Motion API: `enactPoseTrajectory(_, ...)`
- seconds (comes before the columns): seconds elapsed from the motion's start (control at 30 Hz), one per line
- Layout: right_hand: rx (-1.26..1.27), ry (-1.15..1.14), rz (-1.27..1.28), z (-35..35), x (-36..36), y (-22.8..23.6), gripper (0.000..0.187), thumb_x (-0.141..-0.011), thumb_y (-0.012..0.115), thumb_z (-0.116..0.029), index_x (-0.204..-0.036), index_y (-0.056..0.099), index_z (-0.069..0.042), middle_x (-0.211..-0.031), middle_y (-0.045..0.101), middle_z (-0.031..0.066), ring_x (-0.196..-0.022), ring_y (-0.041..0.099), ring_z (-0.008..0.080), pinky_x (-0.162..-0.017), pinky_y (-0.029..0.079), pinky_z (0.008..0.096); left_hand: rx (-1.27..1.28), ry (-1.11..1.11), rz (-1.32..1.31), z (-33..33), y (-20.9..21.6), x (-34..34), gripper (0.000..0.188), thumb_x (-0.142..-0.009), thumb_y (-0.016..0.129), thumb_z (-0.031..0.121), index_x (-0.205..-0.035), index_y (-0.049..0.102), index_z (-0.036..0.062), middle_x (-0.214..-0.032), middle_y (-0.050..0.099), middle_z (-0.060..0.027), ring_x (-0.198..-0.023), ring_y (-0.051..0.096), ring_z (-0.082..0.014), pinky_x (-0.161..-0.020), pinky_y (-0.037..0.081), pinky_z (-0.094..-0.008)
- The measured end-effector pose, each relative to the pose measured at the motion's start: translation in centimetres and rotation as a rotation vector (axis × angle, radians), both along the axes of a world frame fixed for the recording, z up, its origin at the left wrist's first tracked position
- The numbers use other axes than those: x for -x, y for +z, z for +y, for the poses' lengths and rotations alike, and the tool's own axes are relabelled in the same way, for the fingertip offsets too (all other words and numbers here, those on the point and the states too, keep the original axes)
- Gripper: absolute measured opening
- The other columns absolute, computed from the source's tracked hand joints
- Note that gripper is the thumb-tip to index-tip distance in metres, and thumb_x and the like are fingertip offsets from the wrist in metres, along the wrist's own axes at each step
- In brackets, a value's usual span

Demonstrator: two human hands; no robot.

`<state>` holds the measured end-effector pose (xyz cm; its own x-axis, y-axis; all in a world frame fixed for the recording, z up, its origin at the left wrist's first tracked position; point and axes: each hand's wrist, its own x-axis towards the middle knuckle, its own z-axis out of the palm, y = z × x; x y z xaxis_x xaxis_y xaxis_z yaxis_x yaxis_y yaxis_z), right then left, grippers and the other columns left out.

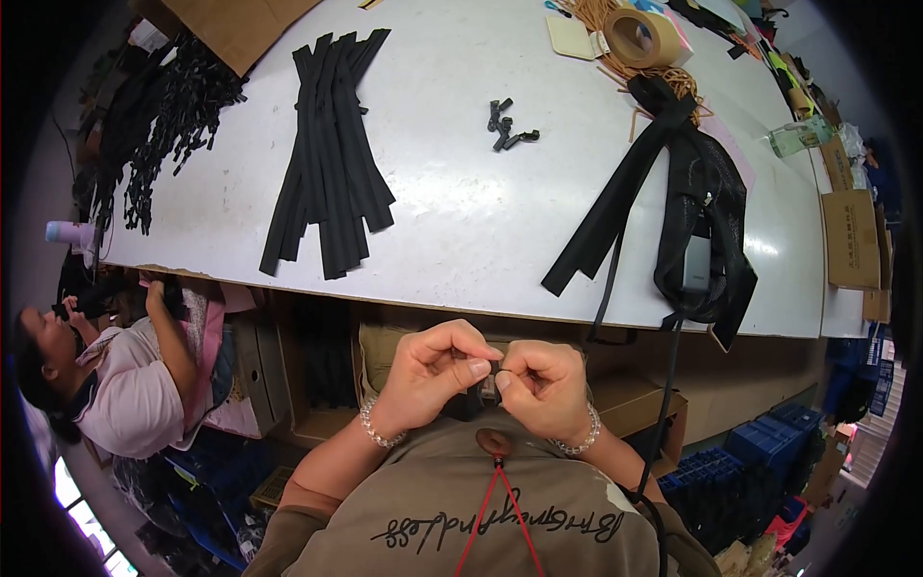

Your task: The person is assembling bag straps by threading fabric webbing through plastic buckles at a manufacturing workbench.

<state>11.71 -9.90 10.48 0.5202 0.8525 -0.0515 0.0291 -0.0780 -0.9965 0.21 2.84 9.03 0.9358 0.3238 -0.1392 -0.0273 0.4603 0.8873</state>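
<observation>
My left hand [441,373] and my right hand [546,388] meet in front of my chest, just off the table's near edge. Both are closed in a pinch, fingertips almost touching. Between them shows a small black piece [495,367], mostly covered by the fingers. A black strip [468,404] hangs below my left fingers; where it joins the small piece is hidden. Flat black strips [332,163] lie in an overlapping bundle on the white table [452,226]. Several small black plastic pieces [505,130] are scattered farther back.
At the right lie more black strips [606,231] and a black mesh pouch [707,192] with a grey device [697,264]. Behind are a tape roll [642,40] and brown cords. A glass bottle [803,137] lies far right. Another person [135,385] sits left, near heaped black cords [187,106].
</observation>
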Motion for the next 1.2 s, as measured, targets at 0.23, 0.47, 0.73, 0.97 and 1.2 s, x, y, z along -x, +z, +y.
enactPoseTrajectory(0.23,-0.017,0.051,-0.139,0.0,-0.1,0.4,0.015,-0.071,0.058,0.001,-0.061,0.047,-0.002,-0.051,0.037,0.0003,-0.043,0.032,0.008,-0.04,0.025,0.0245,-0.066,-0.042,0.021,0.6,0.8,0.2,0.011,-0.084,0.054,-0.004,-0.093,0.06,-0.0019,-0.087,0.054,-0.0027,-0.075,0.051,-0.0057,-0.066,0.043,-0.0196)
enactPoseTrajectory(0.47,-0.021,0.05,-0.138,-0.1,0.1,0.7,0.011,-0.077,0.058,-0.001,-0.068,0.051,-0.001,-0.058,0.045,0.0004,-0.047,0.037,0.0069,-0.043,0.029,0.0223,-0.074,-0.086,0.052,1.1,1.2,0.2,0.011,-0.085,0.055,-0.003,-0.094,0.06,-0.0022,-0.087,0.055,-0.0021,-0.077,0.051,-0.0043,-0.066,0.043,-0.0183)
enactPoseTrajectory(0.73,0.025,-0.027,0.237,0.1,0.0,-1.0,0.008,-0.086,0.056,-0.005,-0.08,0.055,0.001,-0.066,0.049,-0.0031,-0.057,0.04,0.0016,-0.049,0.033,0.0184,0.061,0.107,0.163,-0.1,0.4,0.4,0.015,-0.085,0.056,0.0,-0.1,0.06,-0.0008,-0.093,0.058,-0.002,-0.08,0.052,-0.005,-0.07,0.044,-0.0195)
enactPoseTrajectory(0.97,-0.015,-0.069,0.484,-0.1,0.4,-1.3,0.009,-0.088,0.055,-0.007,-0.092,0.056,0.001,-0.076,0.051,-0.0043,-0.065,0.042,0.0001,-0.054,0.034,0.0155,0.039,0.172,0.117,-0.4,1.2,-0.6,0.023,-0.08,0.059,-0.005,-0.102,0.056,-0.0007,-0.091,0.056,-0.0009,-0.079,0.05,-0.0022,-0.07,0.043,-0.0166)
enactPoseTrajectory(1.2,-0.009,-0.057,0.414,-0.3,0.3,-1.6,0.007,-0.087,0.056,-0.003,-0.092,0.055,0.002,-0.077,0.051,-0.0037,-0.066,0.043,0.0005,-0.056,0.036,0.0157,-0.053,0.171,0.146,-0.5,1.3,-0.9,0.024,-0.077,0.062,-0.007,-0.098,0.052,0.0005,-0.085,0.052,-0.0002,-0.077,0.049,-0.003,-0.068,0.043,-0.0163)
